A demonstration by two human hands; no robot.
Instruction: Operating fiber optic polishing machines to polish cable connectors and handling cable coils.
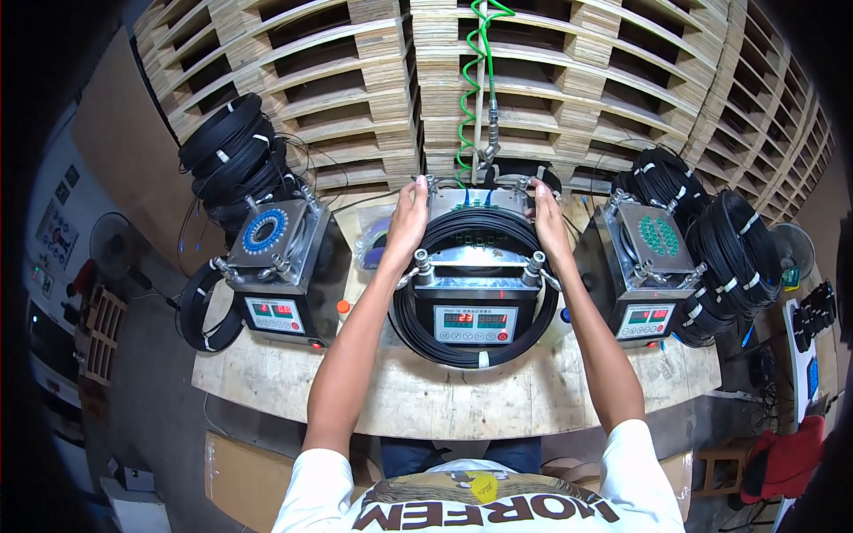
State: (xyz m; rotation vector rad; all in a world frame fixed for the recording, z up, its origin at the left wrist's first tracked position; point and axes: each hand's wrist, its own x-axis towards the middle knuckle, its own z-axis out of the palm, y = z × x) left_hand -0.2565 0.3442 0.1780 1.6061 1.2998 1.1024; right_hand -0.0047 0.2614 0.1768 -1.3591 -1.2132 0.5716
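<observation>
A black tabletop polishing machine point(484, 313) with a lit red display stands in front of me. Around it hangs a coil of black cable point(414, 330), looped over the front clamps and tied with white bands. My left hand point(409, 222) reaches past the coil to the far left corner clamp point(431, 184), its fingers closed about it. At the far right corner clamp point(524, 183) my right hand point(549, 226) is bent inward in the same way; its fingers are partly hidden. Between the hands, blue cable connectors point(491, 197) show at the plate's far edge.
Similar machines stand at left point(275, 258) and right point(649, 258), carrying rings of blue and green connectors. Black cable coils point(227, 151) are piled beside them. Behind rise stacked wooden pallets point(338, 80) and a green spiral air hose point(468, 98). An orange-capped bottle point(343, 307) sits at left.
</observation>
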